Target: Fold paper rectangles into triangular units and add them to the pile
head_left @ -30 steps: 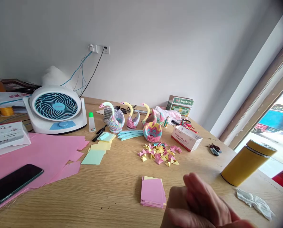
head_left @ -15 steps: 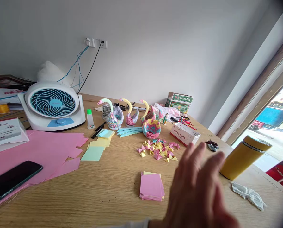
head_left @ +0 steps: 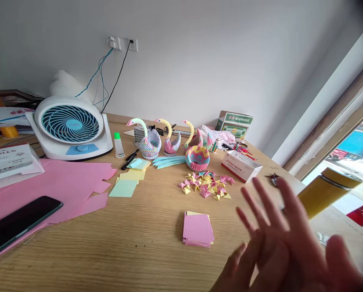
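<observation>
Both of my hands are at the lower right, raised over the table and overlapping. My right hand (head_left: pixel 293 227) has its palm towards me, fingers spread and thumb out to the right, with nothing held. Across its lower palm lies my left hand (head_left: pixel 245 263), partly blurred, its fingers stretched against the right hand; nothing shows in it. To their left is a stack of pink and yellow sticky notes (head_left: pixel 197 229). Beyond lie folded pink and yellow paper triangles (head_left: pixel 205 186). A yellow flask (head_left: pixel 324 194) stands behind my right hand.
Folded-paper swans (head_left: pixel 151 144) and a round paper basket piece (head_left: pixel 197 158) stand near the wall. A sticky note box (head_left: pixel 241 165) is to their right. At left are a fan (head_left: pixel 70 125), pink sheets (head_left: pixel 74 182), a phone (head_left: pixel 23 223) and a glue bottle (head_left: pixel 119 146).
My right hand has come into clear view, palm towards me, with my left hand now lower and against it. The view has tilted slightly; the table things stay in place.
</observation>
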`<action>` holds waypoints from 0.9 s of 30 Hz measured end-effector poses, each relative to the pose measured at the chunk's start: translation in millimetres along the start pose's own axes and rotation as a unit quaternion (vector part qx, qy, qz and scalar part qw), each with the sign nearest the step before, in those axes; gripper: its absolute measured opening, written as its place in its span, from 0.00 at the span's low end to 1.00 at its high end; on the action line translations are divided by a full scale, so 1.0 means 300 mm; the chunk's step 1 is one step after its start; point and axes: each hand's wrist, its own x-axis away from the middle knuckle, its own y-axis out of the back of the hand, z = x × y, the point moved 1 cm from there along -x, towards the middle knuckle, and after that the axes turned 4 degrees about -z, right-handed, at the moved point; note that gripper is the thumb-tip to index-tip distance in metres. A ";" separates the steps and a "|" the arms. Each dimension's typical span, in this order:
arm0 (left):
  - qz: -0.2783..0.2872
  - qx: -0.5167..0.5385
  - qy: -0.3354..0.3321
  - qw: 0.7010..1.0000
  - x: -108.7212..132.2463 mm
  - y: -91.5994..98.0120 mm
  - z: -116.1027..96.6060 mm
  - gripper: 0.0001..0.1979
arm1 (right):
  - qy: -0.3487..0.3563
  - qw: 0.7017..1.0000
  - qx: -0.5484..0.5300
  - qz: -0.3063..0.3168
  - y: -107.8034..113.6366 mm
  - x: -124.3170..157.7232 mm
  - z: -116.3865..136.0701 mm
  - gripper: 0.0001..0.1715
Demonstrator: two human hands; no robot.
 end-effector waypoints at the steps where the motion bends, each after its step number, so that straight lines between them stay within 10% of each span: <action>1: 0.033 -0.010 -0.046 0.998 0.029 0.033 0.024 0.31 | -0.001 0.998 -0.026 -0.057 0.004 -0.011 -0.008 0.31; 4: 0.026 -0.027 -0.020 0.999 0.072 0.207 0.117 0.28 | 0.031 0.990 0.006 -0.139 0.013 -0.022 -0.069 0.10; 8: -0.057 -0.118 0.134 0.982 0.024 0.370 0.244 0.19 | 0.026 0.977 0.164 0.137 -0.033 -0.025 -0.196 0.09; 12: 0.035 -0.081 0.142 0.986 -0.019 0.339 0.330 0.20 | 0.063 0.928 0.240 0.277 -0.077 -0.050 -0.296 0.11; 17: 0.180 -0.062 0.126 0.974 0.020 0.263 0.381 0.53 | 0.089 0.900 0.253 0.344 -0.051 -0.041 -0.374 0.36; 22: 0.185 -0.073 0.136 0.971 0.064 0.229 0.401 0.58 | 0.088 0.855 0.296 0.418 -0.061 0.005 -0.420 0.68; 27: 0.147 -0.085 0.143 0.975 0.072 0.228 0.390 0.50 | 0.070 0.855 0.287 0.426 -0.081 0.013 -0.412 0.61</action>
